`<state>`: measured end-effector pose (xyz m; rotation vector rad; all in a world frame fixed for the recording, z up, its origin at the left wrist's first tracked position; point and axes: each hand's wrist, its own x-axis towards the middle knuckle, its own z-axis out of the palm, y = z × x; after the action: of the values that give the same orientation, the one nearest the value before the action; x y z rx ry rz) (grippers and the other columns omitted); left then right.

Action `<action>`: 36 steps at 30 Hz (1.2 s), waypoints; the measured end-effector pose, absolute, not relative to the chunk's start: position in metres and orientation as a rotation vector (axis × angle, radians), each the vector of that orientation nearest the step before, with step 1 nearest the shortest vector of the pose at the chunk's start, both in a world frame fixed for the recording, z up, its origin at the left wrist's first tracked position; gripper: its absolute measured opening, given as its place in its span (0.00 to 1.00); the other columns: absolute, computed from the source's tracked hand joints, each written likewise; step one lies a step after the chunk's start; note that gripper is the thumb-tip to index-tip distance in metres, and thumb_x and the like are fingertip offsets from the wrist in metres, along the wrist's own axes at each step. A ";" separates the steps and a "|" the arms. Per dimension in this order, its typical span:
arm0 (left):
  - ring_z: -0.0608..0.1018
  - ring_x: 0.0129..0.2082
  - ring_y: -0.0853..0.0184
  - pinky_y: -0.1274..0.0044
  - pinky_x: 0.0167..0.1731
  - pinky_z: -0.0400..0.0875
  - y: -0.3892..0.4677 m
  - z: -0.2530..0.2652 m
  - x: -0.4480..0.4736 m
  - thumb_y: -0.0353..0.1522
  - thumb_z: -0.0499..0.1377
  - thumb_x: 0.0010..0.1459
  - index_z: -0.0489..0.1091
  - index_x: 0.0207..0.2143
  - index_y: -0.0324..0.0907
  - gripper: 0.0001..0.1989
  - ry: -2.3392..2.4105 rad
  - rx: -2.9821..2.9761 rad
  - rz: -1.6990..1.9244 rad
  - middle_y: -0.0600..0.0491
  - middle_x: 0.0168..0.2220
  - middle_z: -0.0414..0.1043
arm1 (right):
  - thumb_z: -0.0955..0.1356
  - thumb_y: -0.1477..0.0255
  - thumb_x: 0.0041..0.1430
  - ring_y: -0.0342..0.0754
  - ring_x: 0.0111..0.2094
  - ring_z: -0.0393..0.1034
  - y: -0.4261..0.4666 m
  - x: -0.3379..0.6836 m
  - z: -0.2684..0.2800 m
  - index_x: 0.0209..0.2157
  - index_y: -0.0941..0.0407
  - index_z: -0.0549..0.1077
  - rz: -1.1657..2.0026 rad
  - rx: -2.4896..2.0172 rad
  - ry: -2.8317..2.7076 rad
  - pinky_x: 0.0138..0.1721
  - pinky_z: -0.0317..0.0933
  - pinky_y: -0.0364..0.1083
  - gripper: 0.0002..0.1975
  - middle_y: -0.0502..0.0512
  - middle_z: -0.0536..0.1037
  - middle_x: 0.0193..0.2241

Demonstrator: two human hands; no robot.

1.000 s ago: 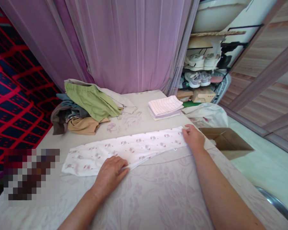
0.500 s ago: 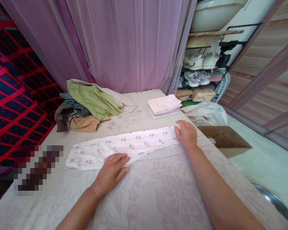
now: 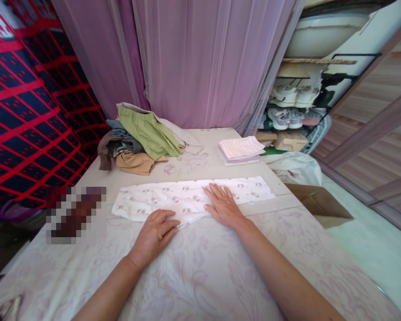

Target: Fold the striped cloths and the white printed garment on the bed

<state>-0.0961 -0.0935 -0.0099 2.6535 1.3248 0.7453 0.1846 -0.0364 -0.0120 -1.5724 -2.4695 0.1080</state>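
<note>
A pair of white printed pants point(image 3: 167, 196) lies folded lengthwise into a long strip across the bed. Its small cartoon pattern faces up, and the wider end is at the left. My right hand point(image 3: 223, 206) rests flat on the middle of the pants with its fingers spread. At the lower edge, left of the middle, my left hand point(image 3: 155, 234) lies on the cloth with loosely bent fingers, not gripping it.
Behind the pants, a stack of folded clothes point(image 3: 240, 149) sits at the right. A loose heap with green shorts point(image 3: 150, 133) lies at the left. An open cardboard box point(image 3: 317, 203) stands on the floor beside the bed, near a shoe rack point(image 3: 294, 100). A blurred-out patch covers something at left.
My right hand has moved left from the narrow right end of the pants to their middle. My left hand stays at the lower edge. The view has shifted somewhat to the left.
</note>
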 end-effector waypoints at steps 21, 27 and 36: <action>0.75 0.38 0.65 0.71 0.43 0.67 -0.096 0.001 -0.106 0.32 0.51 0.63 0.71 0.38 0.44 0.09 1.317 2.345 0.824 0.52 0.36 0.76 | 0.62 0.69 0.63 0.53 0.65 0.48 -0.075 0.123 -0.008 0.59 0.52 0.65 0.219 -1.253 -2.480 0.63 0.42 0.61 0.22 0.59 0.59 0.64; 0.75 0.40 0.59 0.67 0.44 0.67 -0.077 0.008 -0.173 0.35 0.51 0.58 0.73 0.35 0.44 0.11 1.866 2.295 0.872 0.50 0.36 0.77 | 0.69 0.69 0.56 0.53 0.55 0.64 -0.087 0.110 -0.013 0.41 0.52 0.75 0.308 -1.068 -2.430 0.54 0.58 0.55 0.10 0.59 0.72 0.54; 0.76 0.34 0.61 0.73 0.37 0.68 -0.079 0.019 -0.220 0.46 0.50 0.57 0.74 0.37 0.43 0.20 2.335 1.721 0.599 0.51 0.34 0.76 | 0.65 0.72 0.61 0.52 0.49 0.68 -0.087 0.099 -0.020 0.36 0.53 0.76 0.072 -1.018 -2.351 0.47 0.62 0.52 0.07 0.58 0.76 0.47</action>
<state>-0.2196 -0.0789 0.0186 1.7206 2.3349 0.5985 0.0991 -0.0874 -0.0201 -1.0184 -2.3508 0.0724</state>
